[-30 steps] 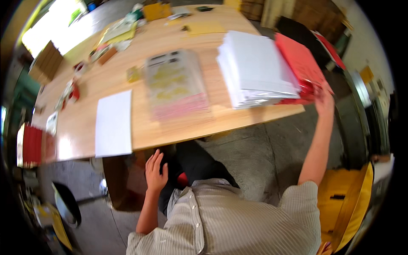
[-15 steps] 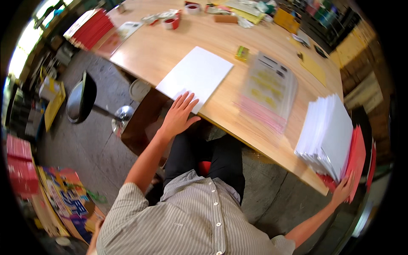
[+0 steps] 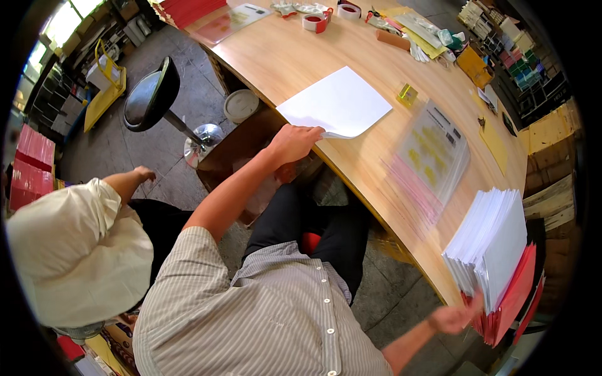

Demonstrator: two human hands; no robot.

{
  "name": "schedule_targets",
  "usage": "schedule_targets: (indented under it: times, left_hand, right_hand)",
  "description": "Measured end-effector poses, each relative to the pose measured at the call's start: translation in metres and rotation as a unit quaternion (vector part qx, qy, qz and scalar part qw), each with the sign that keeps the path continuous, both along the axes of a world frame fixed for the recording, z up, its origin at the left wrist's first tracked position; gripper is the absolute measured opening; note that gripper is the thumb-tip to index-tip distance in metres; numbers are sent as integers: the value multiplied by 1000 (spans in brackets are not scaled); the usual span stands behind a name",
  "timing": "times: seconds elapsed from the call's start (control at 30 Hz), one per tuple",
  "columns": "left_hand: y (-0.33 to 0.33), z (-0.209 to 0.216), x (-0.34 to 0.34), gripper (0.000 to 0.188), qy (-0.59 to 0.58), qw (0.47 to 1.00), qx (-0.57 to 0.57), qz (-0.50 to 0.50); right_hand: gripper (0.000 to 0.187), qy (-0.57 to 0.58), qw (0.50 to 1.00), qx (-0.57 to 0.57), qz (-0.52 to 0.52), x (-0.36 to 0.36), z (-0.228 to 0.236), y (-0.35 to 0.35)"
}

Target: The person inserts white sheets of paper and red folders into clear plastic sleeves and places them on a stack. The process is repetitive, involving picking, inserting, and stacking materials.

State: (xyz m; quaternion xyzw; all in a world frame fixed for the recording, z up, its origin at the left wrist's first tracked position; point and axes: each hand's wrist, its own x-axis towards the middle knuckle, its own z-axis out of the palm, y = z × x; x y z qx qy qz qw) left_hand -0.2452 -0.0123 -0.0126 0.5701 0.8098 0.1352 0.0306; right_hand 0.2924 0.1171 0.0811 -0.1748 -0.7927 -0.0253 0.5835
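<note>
My left hand (image 3: 298, 143) is closed on the near corner of a white sheet of paper (image 3: 338, 100) at the table's front edge. That sheet's near edge curves up slightly, and the rest lies on the wood. Off to the right, my right hand (image 3: 454, 318) is smeared by motion, so its fingers are unclear. It is beside a thick upright bundle of white sheets (image 3: 486, 235) and the red folders (image 3: 511, 301) at the table's right corner. Between the hands lies a stack of clear plastic bags (image 3: 433, 150) with yellow print and pink lower edges.
A small yellow box (image 3: 407, 95), tape rolls (image 3: 315, 23) and gloves (image 3: 417, 50) lie further back on the table (image 3: 370, 163). At left stand a black stool (image 3: 150, 97) and a lidded bucket (image 3: 241, 105). Another person (image 3: 81, 250) in pale clothing is close on my left.
My left hand has gone from lying flat with spread fingers to gripping the sheet's corner. My right hand has left the red folder's edge. Another person has come into view at left.
</note>
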Motion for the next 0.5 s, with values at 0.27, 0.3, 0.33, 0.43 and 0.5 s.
schedule_targets:
  times: [0.27,0.3,0.33,0.43,0.5]
  left_hand:
    - [-3,-24,2,28,78,982,160,-68]
    - [-3,-23,4,26,79,978,179,-79]
    - [-2,-18,4,23,85,973,195,-88]
    - [-2,-14,4,23,76,979,171,-87]
    - [1,-11,8,26,62,983,153,-85]
  right_hand:
    - [29,-176,957,-223,64,-122,-57,2]
    - [31,-197,956,-215,33,-128,-66,17]
    - [34,-214,954,-208,7,-136,-75,31]
    - [38,-250,942,-223,-38,-162,-88,68]
    - [39,-257,936,-234,-61,-171,-99,87]
